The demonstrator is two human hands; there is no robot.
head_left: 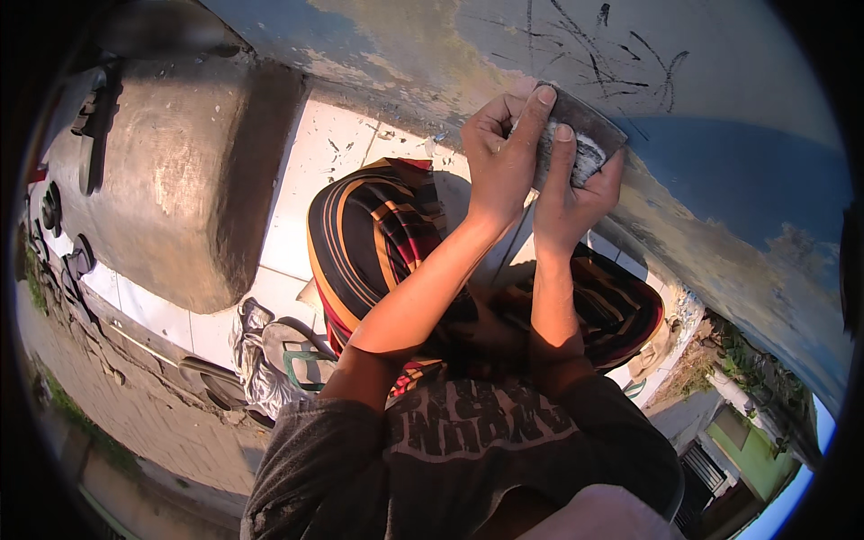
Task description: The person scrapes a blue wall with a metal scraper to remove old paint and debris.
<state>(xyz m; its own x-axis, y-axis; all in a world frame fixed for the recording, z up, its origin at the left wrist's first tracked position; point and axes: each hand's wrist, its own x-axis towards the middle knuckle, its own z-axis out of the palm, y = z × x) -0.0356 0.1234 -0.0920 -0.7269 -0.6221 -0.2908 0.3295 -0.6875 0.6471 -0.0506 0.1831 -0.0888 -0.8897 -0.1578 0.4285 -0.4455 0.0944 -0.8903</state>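
Observation:
Both my hands grip a flat, dark grey rectangular plate (601, 130) against the wall. White, crusty material (587, 160) is smeared over its middle. On its left side, my left hand (499, 166) pinches the plate, with the thumb laid along the edge. My right hand (580, 202) grips the near edge, its thumb pointing up beside the white patch and its fingers curled at the right corner. The painted wall (711, 67) right behind the plate carries black scribbles, a blue area and worn, patchy paint. Whatever lies under the plate is hidden.
Striped cloth (369, 225) covers my bent knees close to the wall. A rounded, smooth block (171, 180) stands at the left on white tiles (310, 153) scattered with dark flakes. Sandals (292, 346) and a crumpled grey cloth (256, 355) lie by the tiled ledge; a paved path (162, 405) runs below.

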